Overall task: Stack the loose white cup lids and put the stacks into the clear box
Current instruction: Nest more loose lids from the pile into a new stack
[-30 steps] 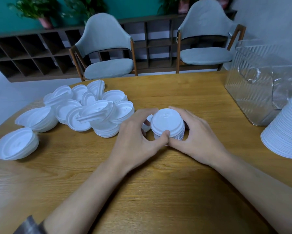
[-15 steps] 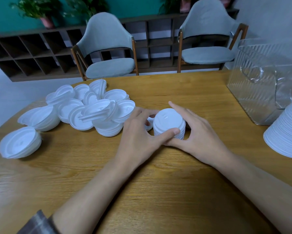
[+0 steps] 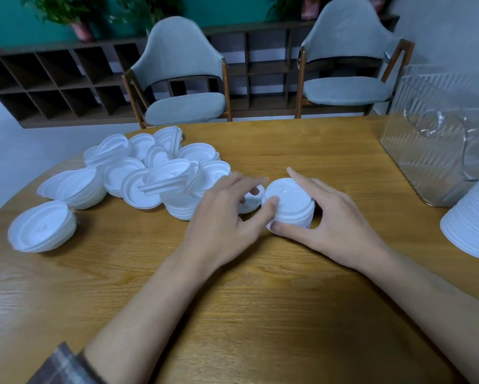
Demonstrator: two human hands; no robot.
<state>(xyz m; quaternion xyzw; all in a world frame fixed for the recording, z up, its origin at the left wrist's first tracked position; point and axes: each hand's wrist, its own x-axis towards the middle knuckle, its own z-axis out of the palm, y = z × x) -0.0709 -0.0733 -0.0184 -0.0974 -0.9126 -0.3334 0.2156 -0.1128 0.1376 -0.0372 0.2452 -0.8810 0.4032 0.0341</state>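
A short stack of white lids [image 3: 289, 202] stands on the wooden table [image 3: 260, 314] at mid-centre. My right hand [image 3: 332, 220] curls around its right and near side, thumb against the base. My left hand [image 3: 227, 214] rests at its left, thumb touching the stack's rim, fingers spread over a loose lid [image 3: 250, 200] beside it. A heap of loose white lids [image 3: 155, 170] lies to the left. The clear box [image 3: 437, 139] stands at the right edge. A tall lid stack [image 3: 476, 223] lies on its side in front of the box.
A single small pile of lids [image 3: 43, 227] lies apart at the far left near the table's rounded edge. Two grey chairs [image 3: 183, 79] stand behind the table, with a dark shelf unit behind them.
My left hand has loosened from the stack and its fingers have shifted left toward the loose lid. My right hand stays around the stack.
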